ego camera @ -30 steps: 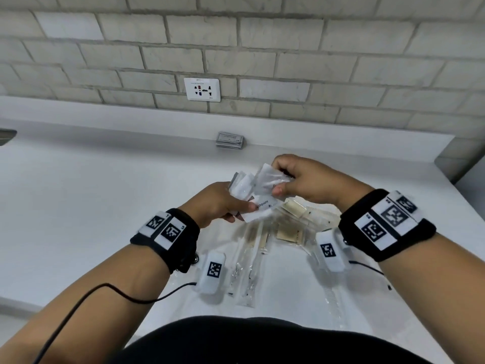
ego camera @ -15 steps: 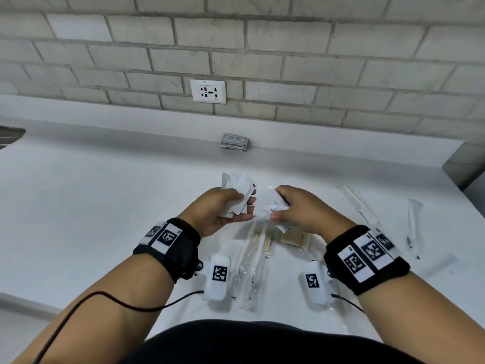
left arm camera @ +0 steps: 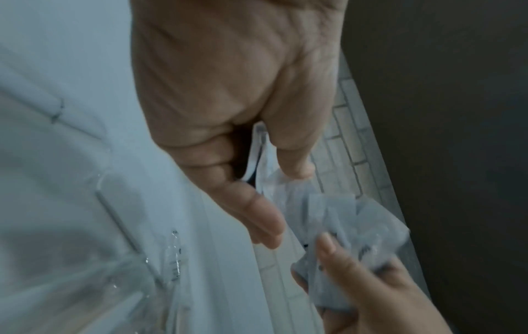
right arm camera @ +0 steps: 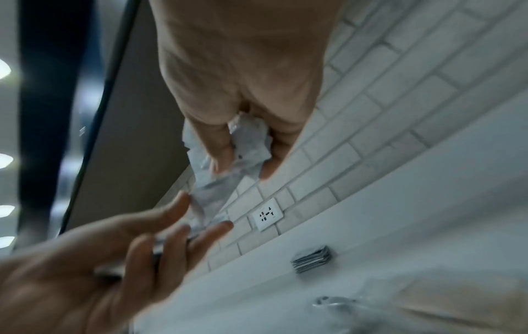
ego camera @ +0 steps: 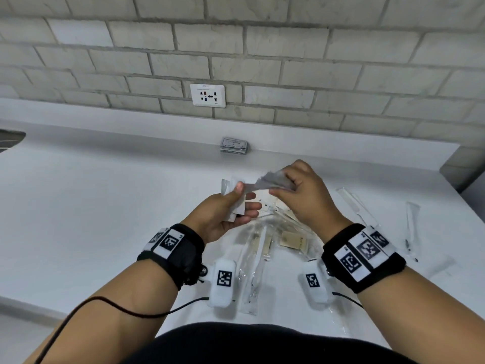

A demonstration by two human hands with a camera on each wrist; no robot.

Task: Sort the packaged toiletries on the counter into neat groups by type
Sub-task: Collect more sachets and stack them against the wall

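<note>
Crinkled translucent plastic sachet (ego camera: 273,183) pinched in right hand (ego camera: 305,195), raised above white counter (ego camera: 105,206). Left hand (ego camera: 223,214), thumb clamped, holds flat white sachets (ego camera: 231,190) just left of it.
</note>
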